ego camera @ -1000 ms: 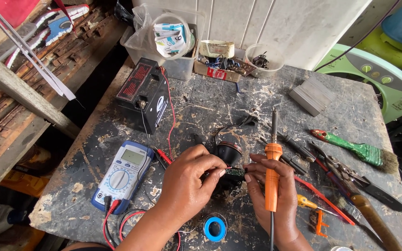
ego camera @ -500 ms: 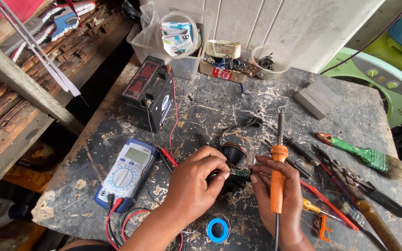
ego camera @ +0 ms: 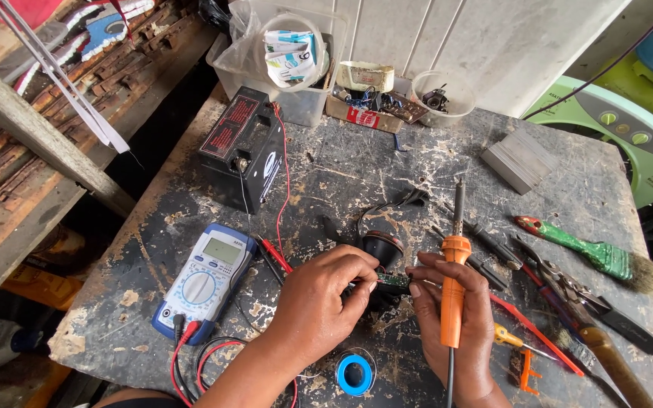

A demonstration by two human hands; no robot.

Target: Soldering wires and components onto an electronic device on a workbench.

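My left hand [ego camera: 325,302] pinches a small green circuit board [ego camera: 393,280] at the middle of the worn workbench [ego camera: 357,166]. A black round part [ego camera: 383,246] with dark wires sits just behind the board. My right hand [ego camera: 459,329] touches the board's other end with its fingertips and also holds an orange-handled soldering iron [ego camera: 453,279], tip pointing away from me. A blue spool [ego camera: 355,374] lies just in front of both hands.
A blue multimeter [ego camera: 204,279] with red and black leads lies at the left, a black battery [ego camera: 242,147] behind it. Pliers [ego camera: 568,291], a green-handled brush [ego camera: 591,253] and screwdrivers lie at the right. Tubs of parts [ego camera: 296,60] and a grey block [ego camera: 519,159] stand at the back.
Both hands stay on the board; the view has shifted slightly, and the soldering iron sits a little more upright in my right hand.
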